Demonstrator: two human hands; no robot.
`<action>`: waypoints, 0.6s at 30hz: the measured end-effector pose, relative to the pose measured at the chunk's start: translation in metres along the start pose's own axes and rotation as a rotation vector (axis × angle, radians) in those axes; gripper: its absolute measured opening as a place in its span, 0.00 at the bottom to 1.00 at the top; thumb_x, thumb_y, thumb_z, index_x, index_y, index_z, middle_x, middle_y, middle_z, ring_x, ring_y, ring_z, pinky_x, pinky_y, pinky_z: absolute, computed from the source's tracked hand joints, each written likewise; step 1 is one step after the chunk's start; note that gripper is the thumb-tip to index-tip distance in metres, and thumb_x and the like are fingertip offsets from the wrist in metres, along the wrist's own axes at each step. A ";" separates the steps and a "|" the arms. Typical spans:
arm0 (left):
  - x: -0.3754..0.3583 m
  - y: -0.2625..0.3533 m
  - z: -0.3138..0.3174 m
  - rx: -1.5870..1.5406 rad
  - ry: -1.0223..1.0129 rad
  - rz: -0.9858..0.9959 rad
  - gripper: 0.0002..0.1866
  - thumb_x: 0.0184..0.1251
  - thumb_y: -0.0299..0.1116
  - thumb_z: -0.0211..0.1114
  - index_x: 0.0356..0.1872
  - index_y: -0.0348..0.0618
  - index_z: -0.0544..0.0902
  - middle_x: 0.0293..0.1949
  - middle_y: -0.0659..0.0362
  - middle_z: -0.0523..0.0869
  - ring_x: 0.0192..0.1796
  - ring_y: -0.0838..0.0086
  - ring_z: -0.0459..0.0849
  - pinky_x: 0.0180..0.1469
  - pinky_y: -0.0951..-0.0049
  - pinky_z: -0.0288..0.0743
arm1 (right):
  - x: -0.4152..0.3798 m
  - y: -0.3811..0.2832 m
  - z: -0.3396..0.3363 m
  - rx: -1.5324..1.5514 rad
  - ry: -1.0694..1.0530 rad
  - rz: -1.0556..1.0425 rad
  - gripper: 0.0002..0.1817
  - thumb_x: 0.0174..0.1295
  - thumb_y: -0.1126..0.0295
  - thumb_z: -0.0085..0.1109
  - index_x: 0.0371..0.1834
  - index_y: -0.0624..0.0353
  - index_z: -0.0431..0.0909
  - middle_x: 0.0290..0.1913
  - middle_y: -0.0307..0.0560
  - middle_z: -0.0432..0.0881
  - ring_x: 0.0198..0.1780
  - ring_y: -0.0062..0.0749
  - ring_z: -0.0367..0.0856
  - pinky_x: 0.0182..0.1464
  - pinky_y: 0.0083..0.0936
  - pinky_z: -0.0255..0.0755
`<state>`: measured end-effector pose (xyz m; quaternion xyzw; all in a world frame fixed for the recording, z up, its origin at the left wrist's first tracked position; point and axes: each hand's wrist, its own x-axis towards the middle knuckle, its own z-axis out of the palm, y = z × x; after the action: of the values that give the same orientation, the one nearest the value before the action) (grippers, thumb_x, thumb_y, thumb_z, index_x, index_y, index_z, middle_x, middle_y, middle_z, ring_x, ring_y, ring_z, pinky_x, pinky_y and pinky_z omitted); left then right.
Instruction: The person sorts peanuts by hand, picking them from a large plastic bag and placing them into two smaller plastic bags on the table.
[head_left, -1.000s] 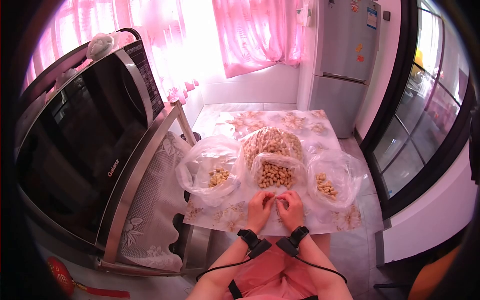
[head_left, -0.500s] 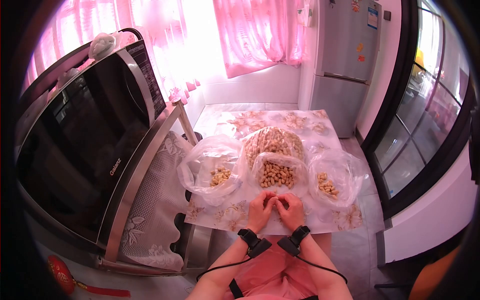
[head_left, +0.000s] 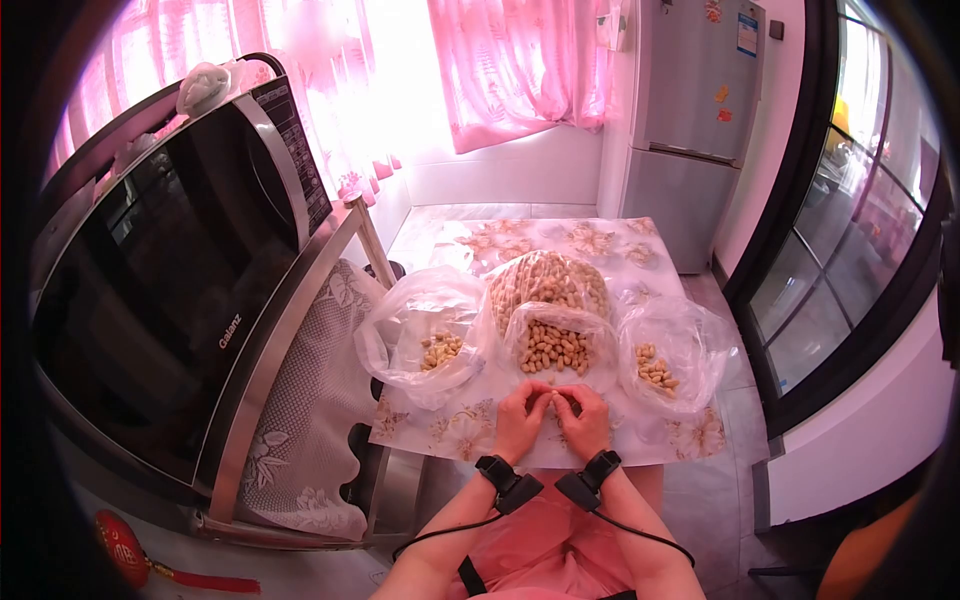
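My left hand point(head_left: 520, 418) and my right hand point(head_left: 583, 416) meet fingertip to fingertip over the near part of the table, both closed in a pinch. Whatever lies between the fingertips is too small and covered to make out. Just beyond them, a large clear plastic bag point(head_left: 545, 278) full of unshelled peanuts opens toward me, with loose peanuts point(head_left: 553, 349) showing at its mouth. To the left stands an open plastic bag point(head_left: 385, 345) with a small heap of pale peanuts point(head_left: 440, 351). An open plastic bag point(head_left: 703, 350) on the right holds some peanuts point(head_left: 656, 370).
A flower-patterned cloth point(head_left: 460, 432) covers the table. On a metal-framed stand at left sits a black microwave point(head_left: 170, 290). Behind the table to the right is a grey fridge point(head_left: 685, 190), and a black-framed glass door point(head_left: 850, 210) lies farther right.
Both hands stay together in nearly the same place, with only a slight shift of the fingers. The bags and peanuts look unchanged.
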<state>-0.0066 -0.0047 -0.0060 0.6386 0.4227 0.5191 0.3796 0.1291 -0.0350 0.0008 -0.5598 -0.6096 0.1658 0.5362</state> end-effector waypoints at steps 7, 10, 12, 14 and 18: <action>0.000 0.001 -0.003 0.123 -0.053 0.064 0.05 0.65 0.24 0.70 0.40 0.36 0.85 0.36 0.54 0.88 0.36 0.73 0.87 0.40 0.72 0.81 | 0.000 -0.002 -0.001 0.093 0.026 0.039 0.06 0.66 0.70 0.66 0.42 0.60 0.86 0.35 0.48 0.86 0.32 0.34 0.84 0.36 0.27 0.77; -0.001 0.006 0.000 0.078 -0.032 0.020 0.05 0.65 0.25 0.70 0.40 0.36 0.85 0.36 0.54 0.87 0.36 0.70 0.87 0.40 0.71 0.80 | 0.000 -0.004 -0.002 0.091 0.011 0.075 0.07 0.67 0.69 0.66 0.42 0.61 0.85 0.33 0.47 0.87 0.31 0.33 0.85 0.36 0.28 0.78; -0.001 0.007 0.001 0.033 -0.003 -0.018 0.05 0.65 0.25 0.70 0.39 0.36 0.85 0.35 0.54 0.86 0.35 0.67 0.87 0.40 0.69 0.80 | -0.001 -0.002 0.000 0.127 0.013 0.104 0.08 0.67 0.69 0.66 0.41 0.62 0.83 0.32 0.47 0.87 0.31 0.33 0.86 0.36 0.29 0.78; 0.000 0.004 -0.001 0.044 -0.040 0.057 0.05 0.66 0.25 0.69 0.40 0.36 0.85 0.35 0.53 0.86 0.35 0.67 0.87 0.40 0.69 0.80 | -0.001 0.000 0.000 0.120 0.009 0.114 0.08 0.67 0.68 0.67 0.41 0.62 0.82 0.32 0.48 0.87 0.31 0.33 0.87 0.36 0.29 0.78; 0.000 0.004 -0.002 0.074 -0.063 0.077 0.05 0.67 0.26 0.68 0.40 0.36 0.85 0.35 0.53 0.87 0.35 0.66 0.87 0.40 0.69 0.80 | -0.001 0.001 -0.002 0.109 -0.029 0.176 0.10 0.66 0.67 0.68 0.41 0.61 0.80 0.32 0.48 0.88 0.32 0.33 0.88 0.36 0.29 0.79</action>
<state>-0.0081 -0.0059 -0.0017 0.6838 0.4048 0.4970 0.3486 0.1312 -0.0368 0.0001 -0.5787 -0.5558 0.2532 0.5405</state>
